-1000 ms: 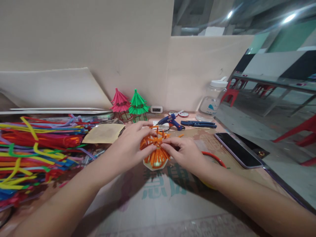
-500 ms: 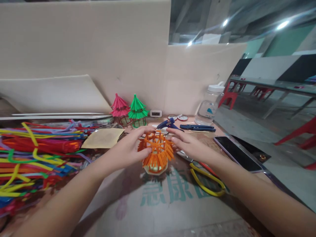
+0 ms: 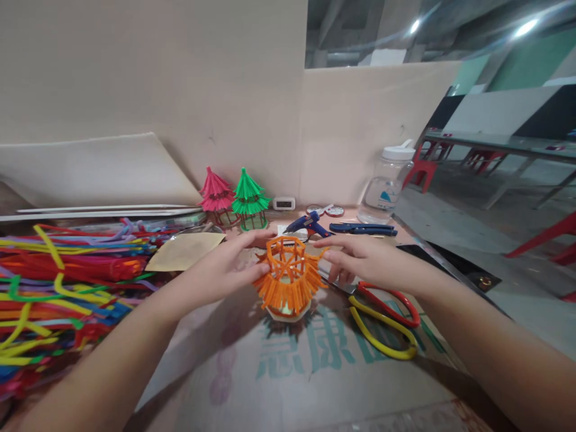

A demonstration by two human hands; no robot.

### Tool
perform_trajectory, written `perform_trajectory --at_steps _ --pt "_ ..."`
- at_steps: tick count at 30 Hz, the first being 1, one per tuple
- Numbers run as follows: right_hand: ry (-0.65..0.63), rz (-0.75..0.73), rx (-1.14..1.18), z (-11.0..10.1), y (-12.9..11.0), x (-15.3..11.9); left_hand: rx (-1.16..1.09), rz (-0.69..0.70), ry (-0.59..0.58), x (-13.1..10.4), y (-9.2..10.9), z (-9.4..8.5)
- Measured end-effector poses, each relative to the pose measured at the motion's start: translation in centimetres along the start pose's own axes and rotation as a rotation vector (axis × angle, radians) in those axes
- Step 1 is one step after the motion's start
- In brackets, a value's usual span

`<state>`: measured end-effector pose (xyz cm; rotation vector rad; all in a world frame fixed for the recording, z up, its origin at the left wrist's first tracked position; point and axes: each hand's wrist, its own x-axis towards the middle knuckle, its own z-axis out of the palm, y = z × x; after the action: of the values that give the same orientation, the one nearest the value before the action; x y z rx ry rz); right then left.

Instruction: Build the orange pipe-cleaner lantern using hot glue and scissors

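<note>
Spread fingers flank orange frame [image 3: 292, 294]

Left hand [image 3: 227, 267]: thumb and forefinger apart, thumb against the fringe's left side. Right hand [image 3: 362, 261]: fingers parted at its right edge, contact unclear. The frame stands upright on the table [image 3: 252, 384], scissors [image 3: 384, 327] at right, glue gun [image 3: 310, 223] behind, green [image 3: 248, 195] and pink pagodas [image 3: 216, 192] beyond

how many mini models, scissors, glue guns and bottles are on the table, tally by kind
mini models: 3 (orange, green, pink)
scissors: 1 pair
glue gun: 1
bottle: 1
total: 6
</note>
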<state>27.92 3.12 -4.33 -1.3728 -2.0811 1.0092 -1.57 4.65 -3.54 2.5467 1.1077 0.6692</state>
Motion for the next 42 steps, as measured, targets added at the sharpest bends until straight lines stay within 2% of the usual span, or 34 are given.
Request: perform_trajectory --at_steps 5,8,12,15,20,24,28,30,31,33,35,38,42 --pt "0.273 -0.164 -0.375 -1.7 3.2 2.1 0.041 -0.037 0.057 -0.1 0.7 -0.9" --pt "0.255 -0.255 -0.470 -0.8 5.7 3.7 0.043 -0.096 0.113 -0.2 1.0 -1.3" --pt "0.167 -0.341 -0.545 1.7 7.7 5.0 0.035 -0.144 0.138 -0.2 1.2 -1.4" --pt "0.127 -0.316 -0.616 2.8 8.4 5.6 0.032 -0.180 0.136 -0.1 1.8 -1.3" --pt "0.199 -0.130 -0.756 2.6 8.7 5.7 0.012 -0.188 0.124 -0.1 2.4 -1.4" --pt "0.347 0.042 -0.831 0.1 7.4 4.6 0.018 -0.175 0.184 -0.3 2.5 -1.8" --pt "0.531 0.098 -0.819 -2.9 3.6 2.2 0.076 -0.088 0.349 -0.6 3.5 -2.1" --pt "0.575 0.017 -0.776 -3.4 1.3 0.6 0.103 0.005 0.421 -0.8 4.2 -1.9" --pt "0.623 -0.082 -0.700 -3.2 0.2 -0.3 0.117 0.050 0.437 -0.9 4.5 -1.8" --pt "0.667 -0.287 -0.614 -2.3 -1.7 -1.9 0.142 0.112 0.463 -1.0 5.1 -1.4" --pt "0.646 -0.410 -0.600 -1.1 -2.9 -3.1 0.144 0.158 0.479 -1.2 5.6 -1.1" --pt "0.592 -0.475 -0.612 0.2 -3.9 -4.1 0.120 0.211 0.488 -1.6 6.3 -1.0" --pt "0.551 -0.487 -0.599 0.6 -4.4 -4.4 0.122 0.235 0.511 -2.1 6.9 -1.2"
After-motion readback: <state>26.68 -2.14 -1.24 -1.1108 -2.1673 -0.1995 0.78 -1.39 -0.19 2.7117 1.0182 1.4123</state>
